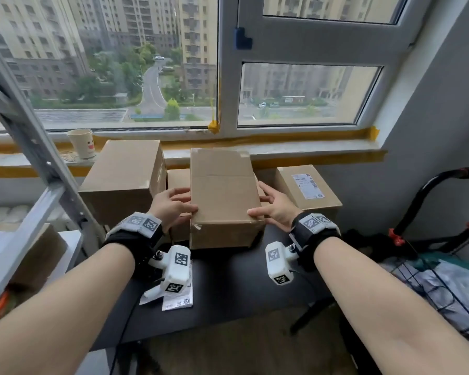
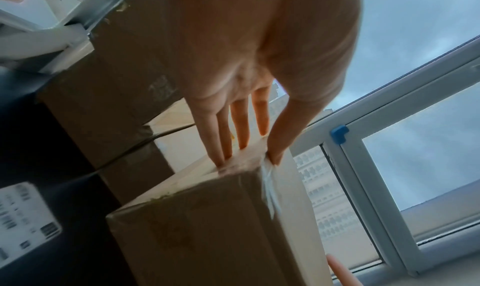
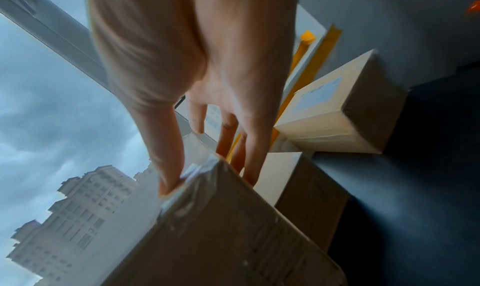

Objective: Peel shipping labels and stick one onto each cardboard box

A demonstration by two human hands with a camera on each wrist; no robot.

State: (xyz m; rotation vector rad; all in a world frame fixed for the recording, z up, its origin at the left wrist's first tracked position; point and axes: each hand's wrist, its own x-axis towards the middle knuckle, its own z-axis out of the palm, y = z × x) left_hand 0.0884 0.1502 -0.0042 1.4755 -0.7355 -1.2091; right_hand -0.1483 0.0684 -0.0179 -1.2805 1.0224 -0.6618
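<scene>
A plain cardboard box (image 1: 222,190) with no label on its top sits between my two hands at the middle of the black table (image 1: 241,280). My left hand (image 1: 173,205) grips its near left corner, thumb on the top edge and fingers (image 2: 221,138) down the side. My right hand (image 1: 274,205) grips the near right corner the same way, its thumb (image 3: 166,167) on taped cardboard (image 3: 221,228). Whether the box touches the table is unclear. To the right stands a box (image 1: 306,188) with a white shipping label (image 1: 307,186) on top. Loose label sheets (image 1: 178,301) lie near my left wrist.
A larger cardboard box (image 1: 122,177) stands at the back left, a low one (image 1: 178,180) behind the held box. A paper cup (image 1: 81,143) is on the windowsill. A metal shelf frame (image 1: 33,147) crowds the left, a black wire cart (image 1: 444,239) the right.
</scene>
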